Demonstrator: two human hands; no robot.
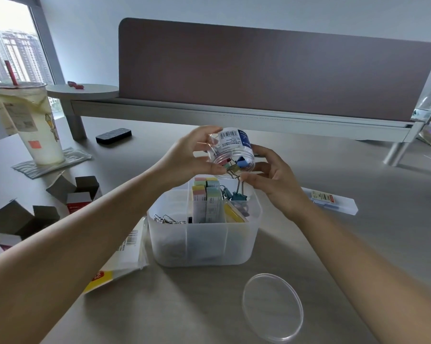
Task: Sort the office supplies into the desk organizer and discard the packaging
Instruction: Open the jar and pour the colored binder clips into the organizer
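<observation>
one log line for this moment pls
left hand grips tipped clear jar | right hand pinches binder clip at its mouth | over organizer | lid off on desk

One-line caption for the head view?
Both hands tip a clear jar of binder clips over the desk organizer.

We count one frosted desk organizer (204, 247), one clear jar (232, 155), one loose round lid (272, 307), two opened cardboard boxes (80, 192) at the left, one drink cup (28, 120), one dark eraser block (113, 136), one flat clear case (333, 201) and two hands.
</observation>
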